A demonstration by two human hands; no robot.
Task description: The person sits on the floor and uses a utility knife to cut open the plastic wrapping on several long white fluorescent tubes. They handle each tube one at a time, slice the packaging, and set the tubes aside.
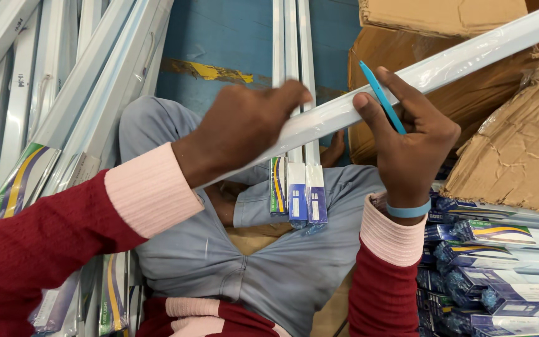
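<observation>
White tube light (369, 103) spans both hands, left (244, 128) gripping it, right (410, 146) also grasping a blue pen (382, 97)

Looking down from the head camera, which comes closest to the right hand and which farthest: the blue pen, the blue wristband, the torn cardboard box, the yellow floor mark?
From the right hand:
1. Blue pen, held in its fingers.
2. Blue wristband, on its wrist.
3. Torn cardboard box, to the right.
4. Yellow floor mark, far upper left.

A long, slim white tube-light pack (419, 78) slants across the lap, rising from lower left to the upper right corner, its pale wrapping glossy and unbroken; a thin blue pen (382, 98) lies tilted against its upper edge, tip up and to the left, shaft running down-right.
</observation>
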